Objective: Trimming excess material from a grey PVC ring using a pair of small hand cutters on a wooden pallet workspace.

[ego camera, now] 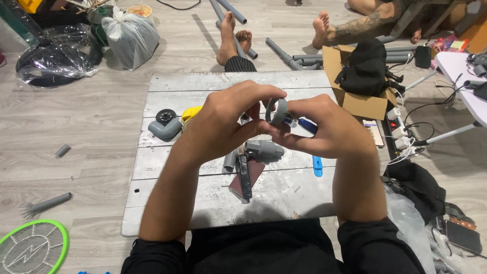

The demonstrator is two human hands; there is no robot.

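Holding a grey pipe ring point(278, 110) between both hands above the whitewashed board point(304, 81) | my left hand point(223, 124): fingers curled, pinching the ring's left edge | my right hand point(332, 127): fingers closed on its right edge | below: grey pipe fitting point(264, 150), grey elbow point(165, 129), blue strip point(317, 166).

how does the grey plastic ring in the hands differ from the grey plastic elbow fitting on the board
The short grey plastic ring is pinched in the air between the left hand and right hand; the grey plastic elbow fitting lies untouched on the white wooden board. The ring is a thin open band, the elbow a bulkier bent piece. A black round part sits at the elbow; the ring has none. Both are grey plastic.
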